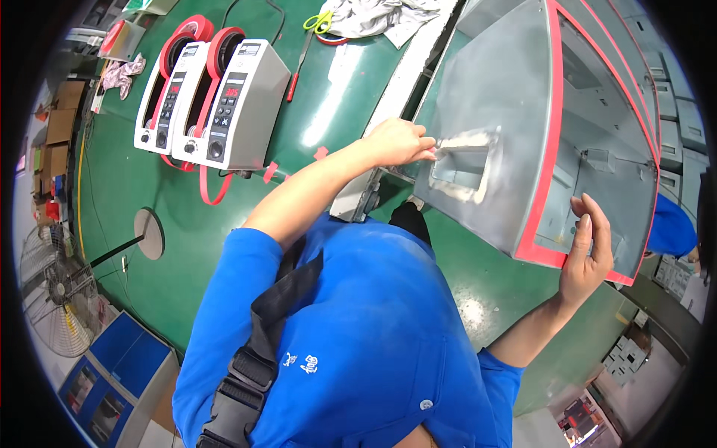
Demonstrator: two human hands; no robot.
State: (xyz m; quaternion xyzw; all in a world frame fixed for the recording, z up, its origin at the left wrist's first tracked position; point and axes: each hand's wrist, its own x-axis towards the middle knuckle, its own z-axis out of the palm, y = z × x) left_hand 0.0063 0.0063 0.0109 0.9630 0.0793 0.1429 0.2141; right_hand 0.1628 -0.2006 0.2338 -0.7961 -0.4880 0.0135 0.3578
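A large grey metal housing (500,112) with red tape along its open rim is tipped on its side over the green table (224,224). My left hand (399,142) rests with closed fingers against the housing's outer wall, beside a rectangular recessed pocket (463,168). The fingers seem to press something small there, which I cannot make out. My right hand (586,257) holds the red-taped lower edge of the housing, fingers up along the rim. I wear a blue shirt with a black strap across the chest.
Two white tape dispenser machines (213,101) with red tape rolls stand on the table's left part. Short red tape pieces (270,172) lie beside them. Yellow-handled scissors (320,21), a red-handled tool (295,71) and a grey cloth (373,15) lie farther back. A fan (56,295) stands on the floor at left.
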